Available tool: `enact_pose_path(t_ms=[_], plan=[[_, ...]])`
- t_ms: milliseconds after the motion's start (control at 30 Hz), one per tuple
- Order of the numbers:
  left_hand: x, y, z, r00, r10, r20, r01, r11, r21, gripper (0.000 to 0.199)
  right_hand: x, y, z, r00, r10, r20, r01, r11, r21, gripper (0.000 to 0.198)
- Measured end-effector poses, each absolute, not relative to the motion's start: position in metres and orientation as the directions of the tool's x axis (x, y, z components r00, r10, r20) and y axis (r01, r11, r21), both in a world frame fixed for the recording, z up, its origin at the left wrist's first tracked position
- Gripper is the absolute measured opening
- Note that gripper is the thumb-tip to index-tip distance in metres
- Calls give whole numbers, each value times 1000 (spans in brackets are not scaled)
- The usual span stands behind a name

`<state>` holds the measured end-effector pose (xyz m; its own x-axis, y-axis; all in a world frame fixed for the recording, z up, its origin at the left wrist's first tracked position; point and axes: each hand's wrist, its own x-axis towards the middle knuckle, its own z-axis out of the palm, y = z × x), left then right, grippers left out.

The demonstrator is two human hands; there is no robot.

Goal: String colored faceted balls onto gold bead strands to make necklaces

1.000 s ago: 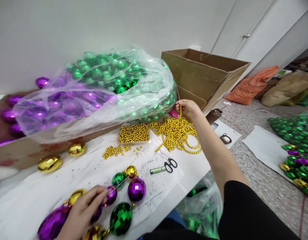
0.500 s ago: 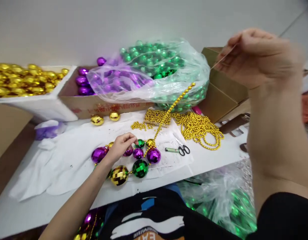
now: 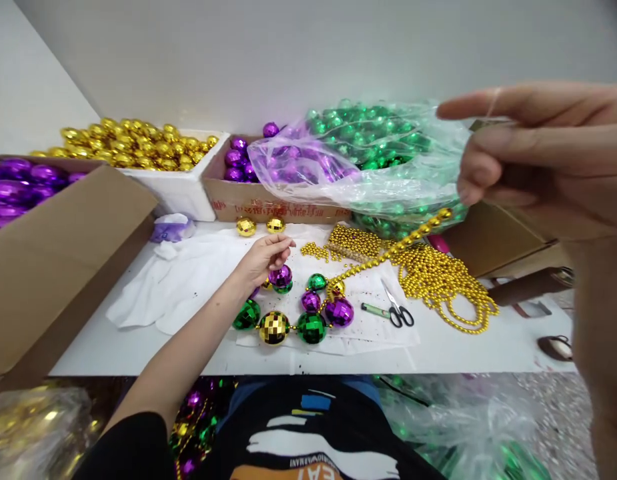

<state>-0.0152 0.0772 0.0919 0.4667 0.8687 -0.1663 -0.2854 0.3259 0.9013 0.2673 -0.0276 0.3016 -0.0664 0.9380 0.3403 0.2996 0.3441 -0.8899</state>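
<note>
Gold bead string tips lower as both hands shift

Since half a second ago, the gold bead string (image 3: 413,235) has swung to a flatter slant, and the left hand (image 3: 267,257) has moved off to the far left end of the ball string (image 3: 273,327). The view has turned too, bringing a cardboard box (image 3: 71,250) in at the left.

The bead string stretches above the table, from the ball string's gold end ball up to just below the right hand (image 3: 538,160). It looks light and limp — the beads small, round and probably slick, so it likely slides under loose fingers. A pinch on the thread (image 3: 497,100) beyond its top bead seems the surest hold. The ball string lies curved on the white cloth (image 3: 203,287); its faceted balls look hollow, light and apt to roll or dent, so cup a ball rather than tug the thin links.

The right hand holds its forefinger straight, thread crossing it, with other fingers curled; whether it grips cannot be told. The left has thumb and fingertips drawn together above a purple ball — what they pinch, if anything, is too small to tell.

Beside the ball string lie scissors (image 3: 399,312) and a green stick (image 3: 375,310); behind them, a tray of beads (image 3: 358,240) and a pile of bead strings (image 3: 438,275).
</note>
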Motion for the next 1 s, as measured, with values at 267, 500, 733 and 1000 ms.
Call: enact_pose_path(t_ms=[267, 500, 733, 1000], plan=[[6, 67, 112, 494, 868, 44, -352, 154, 923, 28, 232, -13, 271, -213, 977, 19, 103, 42, -994, 7], [49, 55, 119, 792, 598, 123, -304, 213, 929, 24, 219, 5, 250, -230, 973, 30, 84, 51, -995, 9], [53, 49, 108, 827, 549, 118, -323, 293, 900, 25, 234, 12, 245, -117, 981, 152, 117, 166, -979, 6], [50, 54, 105, 846, 530, 62, -276, 336, 901, 28, 240, 22, 236, -80, 979, 189, 185, 201, -962, 9]])
